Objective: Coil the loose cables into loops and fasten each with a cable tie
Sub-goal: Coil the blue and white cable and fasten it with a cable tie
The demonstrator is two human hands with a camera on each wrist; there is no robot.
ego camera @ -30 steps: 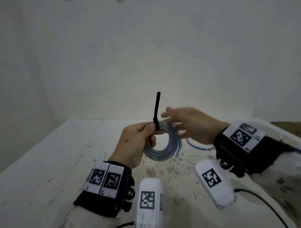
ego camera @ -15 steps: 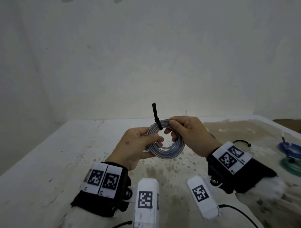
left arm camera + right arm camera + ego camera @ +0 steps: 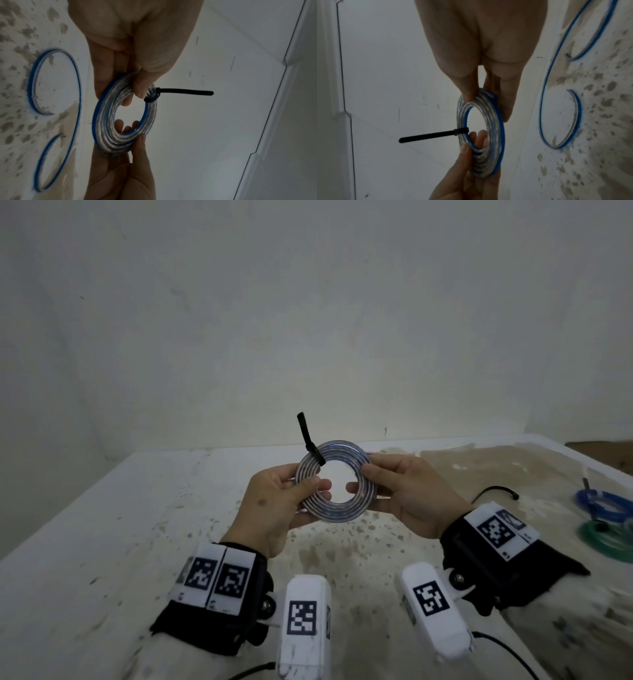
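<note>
White wall behind; stained white bench (image 3: pixel 102 542) across lower frame of head view.

Coil (image 3: pixel 337 481) of clear, blue-edged cable: held above bench at frame centre, facing the camera.

Cable tie (image 3: pixel 310 443): black, wrapped round coil at its upper left, free tail pointing up and slightly left.

Left hand (image 3: pixel 274 508): pinching left side of coil, thumb in front, fingers behind.

Right hand (image 3: pixel 407 498): pinching right side of coil, thumb in front, fingers behind.

Loose blue cable (image 3: pixel 56 83): lying in open curves on bench, left of frame in left wrist view.

Blue coil (image 3: pixel 603 503) and green coil (image 3: pixel 606 539): on bench at right edge of head view, just beside each other.

Black tie (image 3: pixel 495 494): lying on bench, right of right hand.
</note>
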